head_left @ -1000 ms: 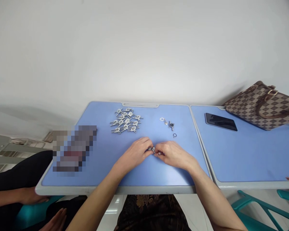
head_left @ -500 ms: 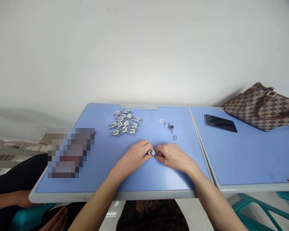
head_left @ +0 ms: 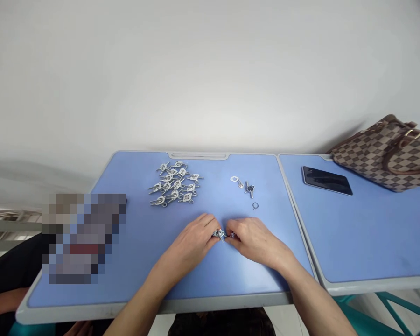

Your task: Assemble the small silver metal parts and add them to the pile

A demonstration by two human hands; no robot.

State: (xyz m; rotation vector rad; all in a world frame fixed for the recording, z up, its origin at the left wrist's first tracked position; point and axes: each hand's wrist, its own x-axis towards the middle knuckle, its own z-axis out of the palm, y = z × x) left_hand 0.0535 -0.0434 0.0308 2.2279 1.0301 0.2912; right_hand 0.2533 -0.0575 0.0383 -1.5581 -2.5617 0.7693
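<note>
Over the blue tabletop, my left hand is closed on a small metal part with a flat plate like those in the pile. Close beside it on the right, my right hand pinches the same part or a small piece at its side; its fingertips partly hide this. Several similar metal parts lie in a pile at the back left. Beyond my right hand are a thin metal plate, a dark-centred metal body and a small ring.
A blurred-out flat object lies on the left of the blue table. On the adjoining table are a black phone and a checkered handbag. Another person's arm shows at the lower left.
The view has shifted, so the table edge sits lower and the phone and bag farther right. Both hands keep their hold at nearly the same place on the table.
</note>
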